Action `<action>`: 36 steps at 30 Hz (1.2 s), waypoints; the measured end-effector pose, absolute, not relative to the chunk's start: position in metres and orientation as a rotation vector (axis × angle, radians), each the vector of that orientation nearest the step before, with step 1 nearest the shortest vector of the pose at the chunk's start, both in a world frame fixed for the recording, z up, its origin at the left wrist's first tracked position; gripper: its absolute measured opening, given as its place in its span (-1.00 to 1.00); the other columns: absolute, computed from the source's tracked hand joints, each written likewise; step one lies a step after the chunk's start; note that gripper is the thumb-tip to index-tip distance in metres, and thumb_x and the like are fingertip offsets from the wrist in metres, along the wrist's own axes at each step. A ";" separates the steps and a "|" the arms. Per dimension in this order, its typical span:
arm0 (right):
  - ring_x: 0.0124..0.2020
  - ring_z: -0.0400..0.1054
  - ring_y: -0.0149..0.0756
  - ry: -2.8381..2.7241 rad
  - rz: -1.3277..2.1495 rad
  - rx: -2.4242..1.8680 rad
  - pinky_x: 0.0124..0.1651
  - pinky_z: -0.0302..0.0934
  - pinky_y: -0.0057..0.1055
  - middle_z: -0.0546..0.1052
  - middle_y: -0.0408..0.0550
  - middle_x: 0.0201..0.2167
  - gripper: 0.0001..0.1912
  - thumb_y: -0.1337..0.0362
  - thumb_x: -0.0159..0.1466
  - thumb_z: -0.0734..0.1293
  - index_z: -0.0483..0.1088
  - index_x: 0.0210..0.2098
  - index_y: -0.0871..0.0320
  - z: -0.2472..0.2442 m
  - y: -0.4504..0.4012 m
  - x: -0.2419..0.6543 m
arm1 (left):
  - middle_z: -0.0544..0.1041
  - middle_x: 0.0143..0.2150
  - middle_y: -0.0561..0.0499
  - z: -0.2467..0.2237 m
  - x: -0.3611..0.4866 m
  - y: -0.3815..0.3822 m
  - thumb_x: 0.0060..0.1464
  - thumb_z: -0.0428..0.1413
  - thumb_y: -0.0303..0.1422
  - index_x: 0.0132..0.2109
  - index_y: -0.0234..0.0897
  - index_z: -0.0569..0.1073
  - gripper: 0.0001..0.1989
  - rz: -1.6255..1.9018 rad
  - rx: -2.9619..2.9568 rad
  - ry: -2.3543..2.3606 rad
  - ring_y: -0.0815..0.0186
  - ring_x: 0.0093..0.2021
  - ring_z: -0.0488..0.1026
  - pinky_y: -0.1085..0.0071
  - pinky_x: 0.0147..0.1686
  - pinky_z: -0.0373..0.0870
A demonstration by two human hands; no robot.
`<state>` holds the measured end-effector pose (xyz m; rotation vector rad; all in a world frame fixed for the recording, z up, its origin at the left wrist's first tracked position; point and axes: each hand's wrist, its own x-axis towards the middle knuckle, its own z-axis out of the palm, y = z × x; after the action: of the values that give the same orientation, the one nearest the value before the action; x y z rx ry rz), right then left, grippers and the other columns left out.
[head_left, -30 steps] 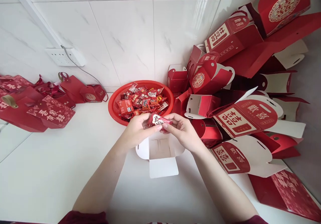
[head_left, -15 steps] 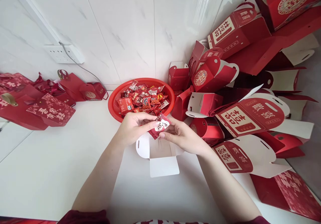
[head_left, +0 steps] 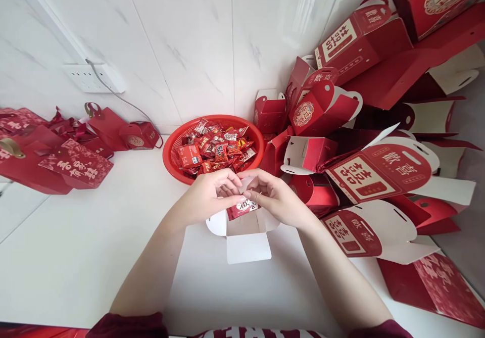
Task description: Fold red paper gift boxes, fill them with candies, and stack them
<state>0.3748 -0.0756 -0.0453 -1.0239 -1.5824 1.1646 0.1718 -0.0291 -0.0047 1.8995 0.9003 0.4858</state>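
A small red candy packet (head_left: pixel 243 208) with a white printed patch is tilted over the open white-lined box (head_left: pixel 249 247), its lower edge in the box's mouth. My left hand (head_left: pixel 214 194) is curled with its thumb tip at the packet's upper edge. From the other side, my right hand (head_left: pixel 278 199) bends its fingers and thumb onto the same edge. The thumbs almost meet and hide the packet's upper part. Just behind my hands stands a red plastic basket (head_left: pixel 170 163) of wrapped candies (head_left: pixel 215 148).
Many red gift boxes (head_left: pixel 382 169) crowd the right side, several standing open. Red bags and boxes (head_left: pixel 78 163) lie at the left against the tiled wall (head_left: pixel 182 40). A grey cable (head_left: pixel 125 100) hangs from the wall socket (head_left: pixel 93 79). White tabletop (head_left: pixel 94 242) extends at the left.
The candy packet has gone down toward the box and turned flatter. My fingers have curled in closer together, covering its upper part. The view has shifted very slightly.
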 end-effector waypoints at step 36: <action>-0.27 0.45 -0.19 -2.230 0.760 -1.580 -0.28 0.14 -0.40 0.58 0.03 -0.28 -0.76 0.28 0.40 0.20 0.51 -0.18 0.13 -0.039 -0.090 0.385 | 0.51 -0.15 -0.03 -0.022 0.153 0.000 0.24 -0.01 -0.20 -0.23 -0.20 0.48 -0.76 0.413 2.362 1.202 0.19 -0.16 0.46 0.29 -0.15 0.37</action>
<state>0.3852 -0.0897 -0.0393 -1.5802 -2.2303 0.7600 0.1531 -0.0003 -0.0218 2.3624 1.2018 0.4128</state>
